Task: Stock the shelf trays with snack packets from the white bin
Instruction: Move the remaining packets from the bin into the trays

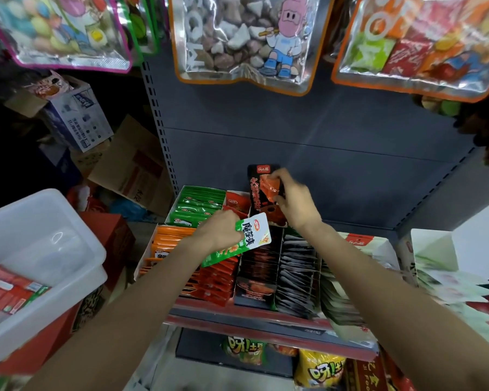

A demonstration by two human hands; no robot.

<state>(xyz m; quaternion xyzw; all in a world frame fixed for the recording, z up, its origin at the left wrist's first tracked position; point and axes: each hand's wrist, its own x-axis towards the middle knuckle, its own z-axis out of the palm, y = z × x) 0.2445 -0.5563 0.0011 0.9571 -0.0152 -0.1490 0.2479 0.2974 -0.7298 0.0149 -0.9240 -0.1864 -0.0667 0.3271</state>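
Grey shelving backs a row of cardboard trays [239,280] at 6 o'clock of the panel. Left hand [219,231] is clamped on a green packet [242,241], held flat above the red and black trays. Right hand [292,203], at 2 o'clock from it, is closed on an orange-red packet [268,187] against an upright black display card [261,193]. White bin [40,249] sits at 9 o'clock, packets remaining inside. Step in hand: placement. Next move likely requires carrying the green packet to the green tray [198,206] at 11 o'clock and slotting it upright.
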